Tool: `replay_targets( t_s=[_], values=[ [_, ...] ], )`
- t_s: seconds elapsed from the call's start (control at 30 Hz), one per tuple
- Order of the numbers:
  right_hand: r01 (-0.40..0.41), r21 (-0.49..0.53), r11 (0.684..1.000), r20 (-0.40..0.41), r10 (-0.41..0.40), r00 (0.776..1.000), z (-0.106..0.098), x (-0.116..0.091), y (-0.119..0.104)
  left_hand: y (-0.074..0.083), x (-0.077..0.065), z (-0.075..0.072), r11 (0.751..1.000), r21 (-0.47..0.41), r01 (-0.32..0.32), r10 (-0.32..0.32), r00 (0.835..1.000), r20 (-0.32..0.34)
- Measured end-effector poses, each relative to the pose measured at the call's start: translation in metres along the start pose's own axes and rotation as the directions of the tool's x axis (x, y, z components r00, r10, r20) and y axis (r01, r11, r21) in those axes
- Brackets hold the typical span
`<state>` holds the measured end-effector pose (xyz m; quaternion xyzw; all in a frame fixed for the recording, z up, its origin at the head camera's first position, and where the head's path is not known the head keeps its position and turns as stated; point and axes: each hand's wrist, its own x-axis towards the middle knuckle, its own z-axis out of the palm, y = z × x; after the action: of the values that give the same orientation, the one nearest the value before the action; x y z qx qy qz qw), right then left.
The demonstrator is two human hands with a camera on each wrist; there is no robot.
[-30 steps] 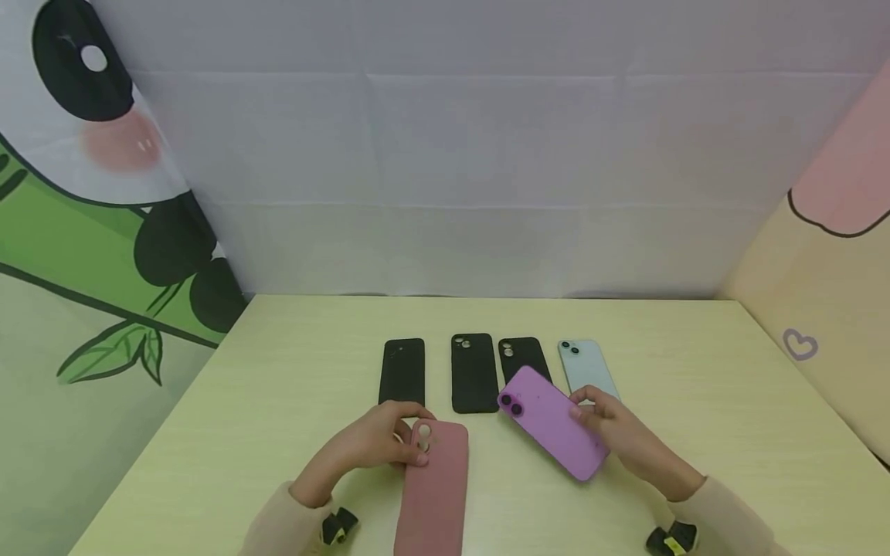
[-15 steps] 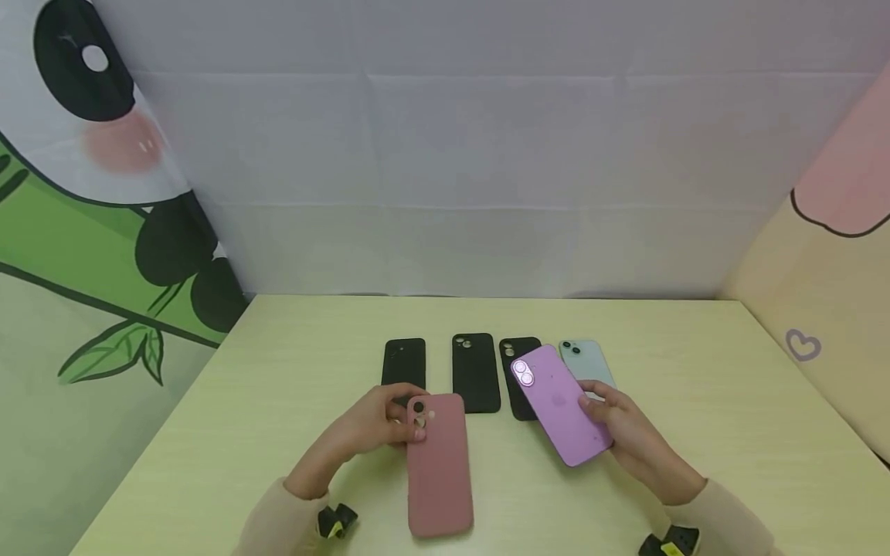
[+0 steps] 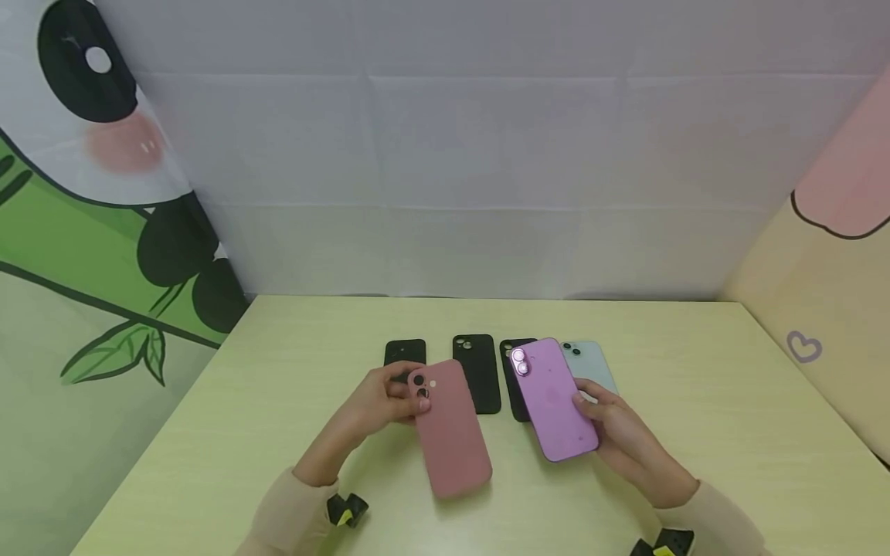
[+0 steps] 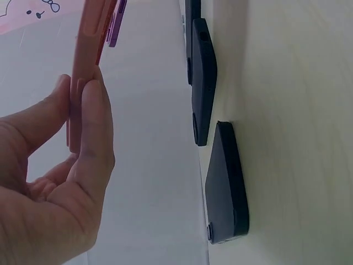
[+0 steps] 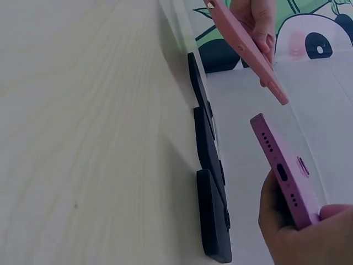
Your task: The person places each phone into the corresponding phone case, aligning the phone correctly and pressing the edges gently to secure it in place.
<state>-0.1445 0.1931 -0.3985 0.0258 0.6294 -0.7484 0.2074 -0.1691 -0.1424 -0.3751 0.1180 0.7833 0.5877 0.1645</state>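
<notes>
My left hand (image 3: pixel 371 405) pinches a pink phone case (image 3: pixel 453 436) by its upper left edge, thumb on the back near the camera cutouts. Dark patches show through those holes. In the left wrist view the case (image 4: pixel 85 52) is seen edge-on between thumb and fingers. A purple phone (image 3: pixel 556 405) is in my right hand (image 3: pixel 619 432), gripped along its lower right side, its back and two camera lenses facing up. The right wrist view shows the charging port on the end of the phone (image 5: pixel 284 171). Both things are held above the table, side by side and apart.
Behind the hands, black phone-shaped pieces lie in a row on the pale table (image 3: pixel 278 432): one at left (image 3: pixel 405 351), one in the middle (image 3: pixel 480 371), one partly behind the purple phone (image 3: pixel 514 394). A light blue phone (image 3: pixel 589 364) lies at the row's right end.
The left hand has raised the pink case away from me and tilted it, its lower end swinging right. The right hand has turned the purple phone more upright.
</notes>
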Motion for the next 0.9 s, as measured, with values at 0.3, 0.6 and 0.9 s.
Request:
replay_targets(
  t_s=[0.3, 0.6, 0.9],
  values=[
    [0.013, 0.082, 0.997, 0.01, -0.014, 1.0, 0.014, 0.001, 0.001, 0.004, 0.006, 0.003, 1.0, -0.018, 0.001, -0.002, 1.0, -0.012],
    [0.015, 0.146, 0.989, 0.02, -0.018, 1.0, 0.024, 0.002, 0.004, 0.002, 0.013, 0.007, 0.999, -0.037, -0.019, 0.019, 1.0, -0.011],
    [0.012, 0.153, 0.988, 0.009, -0.014, 1.0, 0.034, 0.003, 0.01, 0.003, 0.018, 0.01, 0.998, -0.053, -0.037, 0.038, 0.999, 0.015]
  ],
)
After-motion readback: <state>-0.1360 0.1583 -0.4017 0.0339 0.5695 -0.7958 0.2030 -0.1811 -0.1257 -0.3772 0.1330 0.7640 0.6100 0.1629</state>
